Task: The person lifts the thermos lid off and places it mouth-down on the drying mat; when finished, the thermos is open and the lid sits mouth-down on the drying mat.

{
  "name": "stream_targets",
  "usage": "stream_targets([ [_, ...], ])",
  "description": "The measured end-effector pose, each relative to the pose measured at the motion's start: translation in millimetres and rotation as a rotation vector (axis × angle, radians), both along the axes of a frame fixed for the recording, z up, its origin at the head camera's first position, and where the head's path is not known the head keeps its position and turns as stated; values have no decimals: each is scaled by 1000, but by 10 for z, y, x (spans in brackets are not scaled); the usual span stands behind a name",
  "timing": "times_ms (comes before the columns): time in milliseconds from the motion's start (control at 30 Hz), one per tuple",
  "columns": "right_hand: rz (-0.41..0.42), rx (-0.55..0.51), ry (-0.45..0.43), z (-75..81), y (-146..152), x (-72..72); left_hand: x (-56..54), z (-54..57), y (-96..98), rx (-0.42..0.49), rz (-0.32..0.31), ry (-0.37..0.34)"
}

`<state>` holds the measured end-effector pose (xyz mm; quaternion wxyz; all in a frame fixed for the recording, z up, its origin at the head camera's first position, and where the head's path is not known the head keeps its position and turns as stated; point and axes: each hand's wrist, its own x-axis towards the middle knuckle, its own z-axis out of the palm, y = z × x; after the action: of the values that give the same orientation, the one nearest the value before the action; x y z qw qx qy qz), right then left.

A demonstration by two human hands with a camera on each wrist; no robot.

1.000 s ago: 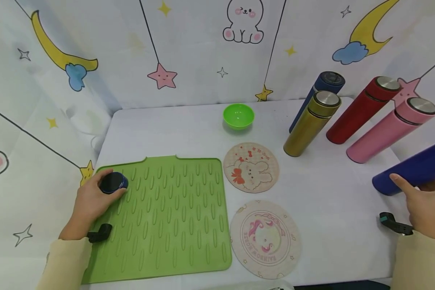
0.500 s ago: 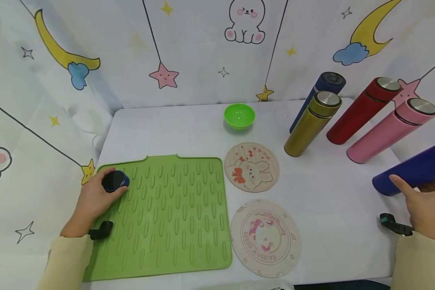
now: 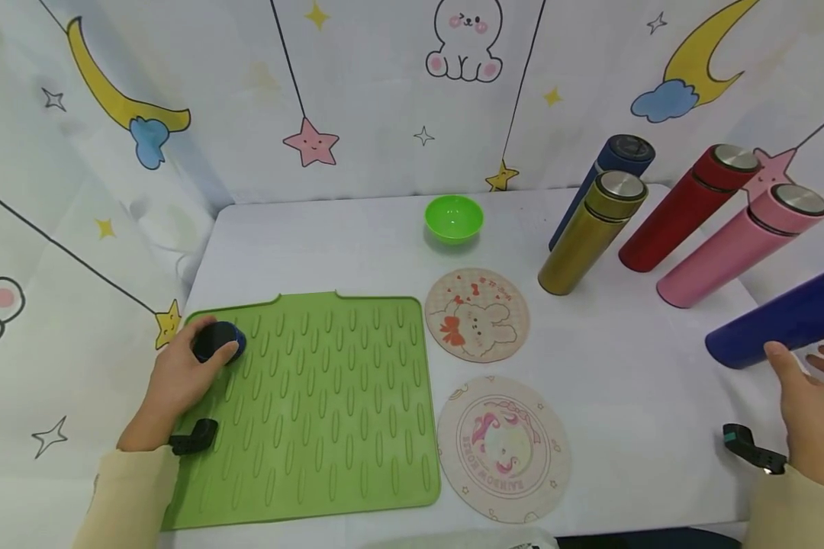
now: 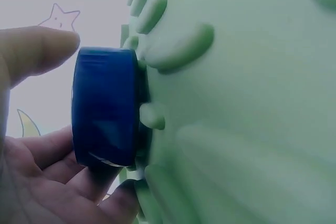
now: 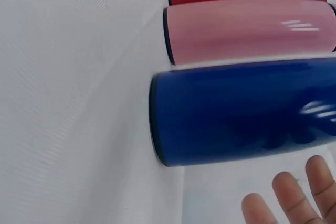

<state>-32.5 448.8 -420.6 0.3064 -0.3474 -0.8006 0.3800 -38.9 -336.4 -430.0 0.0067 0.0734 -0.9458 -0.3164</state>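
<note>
And the left hand [image 3: 181, 377] curves round the blue cap [image 3: 214, 341], green mat [image 3: 316, 412] underneath; can't tell whether it grips! Over to the right hand [image 3: 819, 415]: fingers spread, holding nothing, the blue bottle [image 3: 776, 326] just beyond the thumb. Danger there: one careless thumb knock could topple it, perhaps into the pink bottle [image 3: 738, 252] farther out.

You wear pale yellow sleeves [image 3: 127, 496], with a black camera [image 3: 195, 438] worn at your left and a teal-marked black camera [image 3: 754, 451] at your right.
</note>
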Motion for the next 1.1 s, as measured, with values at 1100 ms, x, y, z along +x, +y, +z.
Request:
stream_targets([
  [1100,436,-158,-112,143,-540,-1003,196,327,585,128,-89,226],
])
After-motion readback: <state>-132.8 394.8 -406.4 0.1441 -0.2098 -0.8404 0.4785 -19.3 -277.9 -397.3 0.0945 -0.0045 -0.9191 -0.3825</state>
